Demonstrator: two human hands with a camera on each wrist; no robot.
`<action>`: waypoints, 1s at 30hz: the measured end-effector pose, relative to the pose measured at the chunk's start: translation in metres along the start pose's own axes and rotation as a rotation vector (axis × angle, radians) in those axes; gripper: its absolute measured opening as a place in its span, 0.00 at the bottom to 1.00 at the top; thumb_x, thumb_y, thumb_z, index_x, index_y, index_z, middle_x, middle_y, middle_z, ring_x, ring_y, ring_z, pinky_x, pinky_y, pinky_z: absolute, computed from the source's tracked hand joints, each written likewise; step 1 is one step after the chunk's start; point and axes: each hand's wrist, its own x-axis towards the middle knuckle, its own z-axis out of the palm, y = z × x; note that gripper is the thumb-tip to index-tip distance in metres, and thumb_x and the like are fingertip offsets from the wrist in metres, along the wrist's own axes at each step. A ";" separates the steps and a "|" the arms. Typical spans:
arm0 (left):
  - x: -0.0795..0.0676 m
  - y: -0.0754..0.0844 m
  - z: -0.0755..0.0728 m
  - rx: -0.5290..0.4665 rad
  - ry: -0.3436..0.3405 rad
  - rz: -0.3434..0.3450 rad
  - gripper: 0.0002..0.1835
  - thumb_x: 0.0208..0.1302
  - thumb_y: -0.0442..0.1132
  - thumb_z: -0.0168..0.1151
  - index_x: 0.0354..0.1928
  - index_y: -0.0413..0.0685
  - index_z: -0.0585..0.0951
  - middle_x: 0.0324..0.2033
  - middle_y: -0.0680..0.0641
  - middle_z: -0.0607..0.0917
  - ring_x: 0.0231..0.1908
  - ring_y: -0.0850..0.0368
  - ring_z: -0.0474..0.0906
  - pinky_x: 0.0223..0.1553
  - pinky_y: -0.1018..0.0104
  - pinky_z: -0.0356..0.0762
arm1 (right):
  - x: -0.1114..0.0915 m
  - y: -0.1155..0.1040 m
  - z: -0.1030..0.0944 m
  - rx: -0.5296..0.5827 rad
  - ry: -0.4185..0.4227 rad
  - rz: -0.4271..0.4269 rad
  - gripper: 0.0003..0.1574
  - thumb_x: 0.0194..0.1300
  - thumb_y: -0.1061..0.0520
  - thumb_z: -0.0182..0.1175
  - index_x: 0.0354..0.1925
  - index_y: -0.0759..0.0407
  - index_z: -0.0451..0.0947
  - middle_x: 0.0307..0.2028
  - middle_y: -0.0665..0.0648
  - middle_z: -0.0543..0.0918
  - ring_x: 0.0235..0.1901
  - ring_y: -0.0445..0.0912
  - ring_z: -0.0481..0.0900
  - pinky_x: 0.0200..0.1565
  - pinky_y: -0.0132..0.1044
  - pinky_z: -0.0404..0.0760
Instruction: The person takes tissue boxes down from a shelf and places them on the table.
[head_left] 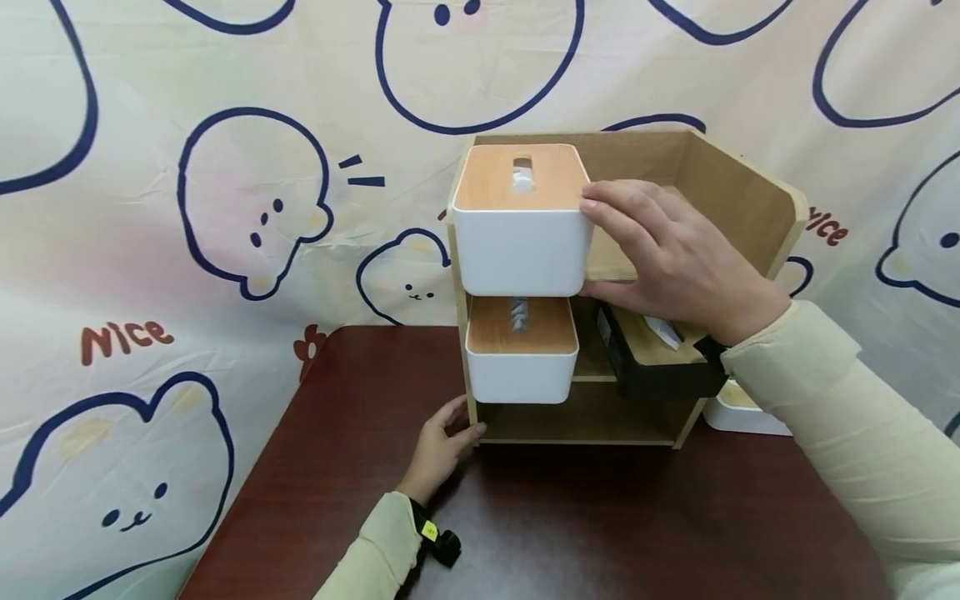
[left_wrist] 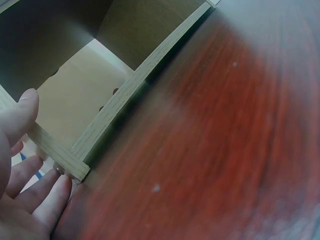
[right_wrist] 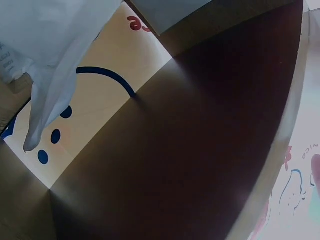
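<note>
A white tissue box [head_left: 521, 250] with a wood-grain lid sits high at the left of a wooden shelf unit [head_left: 738, 196], a bit of tissue showing in its slot. My right hand [head_left: 671, 250] holds its right side, fingertips at the upper edge and thumb at the lower corner. A second, similar tissue box [head_left: 520, 375] stands one level below. Low at the unit's left front, my left hand [head_left: 442, 450] grips the side panel [left_wrist: 55, 150]. In the left wrist view the thumb [left_wrist: 27, 110] lies inside that panel and the other fingers outside.
A black tray-like piece [head_left: 667, 379] juts from the unit's right side, with something white on it. Behind the right foot another white box [head_left: 750, 417] shows partly. The unit stands on a dark red-brown table [head_left: 360, 400] before a printed cloth backdrop [head_left: 225, 75].
</note>
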 end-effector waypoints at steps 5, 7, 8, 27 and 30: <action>0.003 -0.003 0.007 -0.041 -0.050 -0.016 0.36 0.60 0.51 0.70 0.69 0.54 0.69 0.63 0.42 0.72 0.59 0.47 0.71 0.45 0.58 0.79 | -0.005 0.000 -0.004 0.013 -0.005 0.016 0.47 0.68 0.32 0.51 0.69 0.63 0.56 0.65 0.68 0.65 0.61 0.62 0.67 0.56 0.57 0.71; 0.002 -0.002 0.007 -0.045 -0.041 -0.023 0.36 0.59 0.51 0.70 0.69 0.54 0.70 0.62 0.41 0.73 0.58 0.47 0.72 0.44 0.59 0.80 | -0.004 0.000 -0.003 0.016 -0.018 0.023 0.48 0.67 0.32 0.51 0.70 0.63 0.55 0.66 0.68 0.64 0.62 0.62 0.66 0.57 0.57 0.70; 0.001 -0.002 0.006 -0.044 -0.034 -0.024 0.36 0.59 0.51 0.71 0.68 0.54 0.70 0.62 0.41 0.73 0.58 0.47 0.73 0.44 0.59 0.80 | -0.004 0.000 -0.002 0.016 -0.019 0.023 0.49 0.67 0.32 0.52 0.70 0.63 0.55 0.67 0.68 0.63 0.63 0.61 0.66 0.57 0.57 0.70; -0.002 -0.002 -0.005 -0.002 -0.003 -0.001 0.37 0.60 0.51 0.70 0.69 0.52 0.69 0.63 0.41 0.73 0.62 0.45 0.68 0.47 0.56 0.78 | 0.012 -0.003 0.010 0.026 -0.016 -0.028 0.73 0.34 0.46 0.84 0.70 0.64 0.53 0.66 0.69 0.63 0.64 0.63 0.64 0.62 0.54 0.65; -0.001 -0.002 -0.005 -0.009 -0.005 -0.003 0.36 0.59 0.51 0.70 0.69 0.53 0.70 0.63 0.42 0.73 0.62 0.46 0.68 0.48 0.56 0.78 | 0.013 -0.004 0.010 0.040 -0.017 -0.005 0.75 0.33 0.46 0.85 0.70 0.65 0.52 0.66 0.70 0.63 0.64 0.63 0.64 0.64 0.53 0.63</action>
